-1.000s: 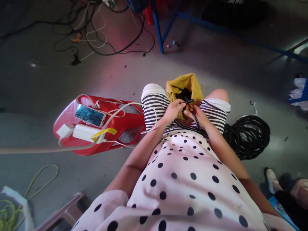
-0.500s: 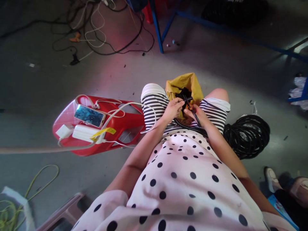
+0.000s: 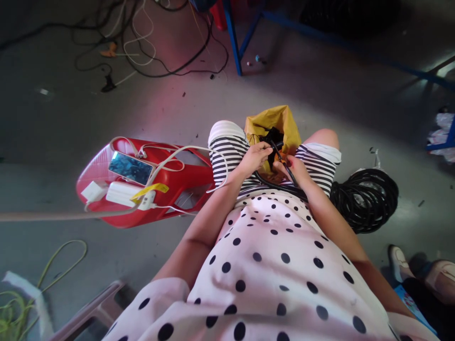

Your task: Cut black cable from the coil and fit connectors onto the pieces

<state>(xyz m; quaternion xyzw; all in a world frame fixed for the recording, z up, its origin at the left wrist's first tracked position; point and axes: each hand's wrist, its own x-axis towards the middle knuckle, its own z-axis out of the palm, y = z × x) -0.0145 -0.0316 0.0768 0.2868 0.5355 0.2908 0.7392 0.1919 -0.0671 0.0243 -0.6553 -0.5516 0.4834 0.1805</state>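
Note:
Between my knees hangs an upright, open-topped yellow bag (image 3: pixel 291 130) with dark pieces (image 3: pixel 273 135) inside that I cannot make out singly. Over its near edge, my left hand (image 3: pixel 256 157) pinches a thin black cable (image 3: pixel 276 150) with bent fingers. My right hand (image 3: pixel 295 169) is closed around the same cable lower down, where it runs under the fingers toward the wrist. Something small and orange (image 3: pixel 284 159) shows by my right fingers; its kind is partly hidden. A black ribbed tube (image 3: pixel 273 186) crosses my lap below both hands.
Left of me a red stool (image 3: pixel 170 189) bears a phone (image 3: pixel 131 167), a white power strip (image 3: pixel 122 194) and cords. A coil of black tubing (image 3: pixel 366 201) lies right. Blue frame legs (image 3: pixel 232 42) and tangled cables (image 3: pixel 131 47) are ahead; another person's shoes (image 3: pixel 398 260) at lower right.
The ribbed tube end that stuck out between my hands has dropped down into the bag's mouth. My right hand has turned slightly; my left has barely shifted.

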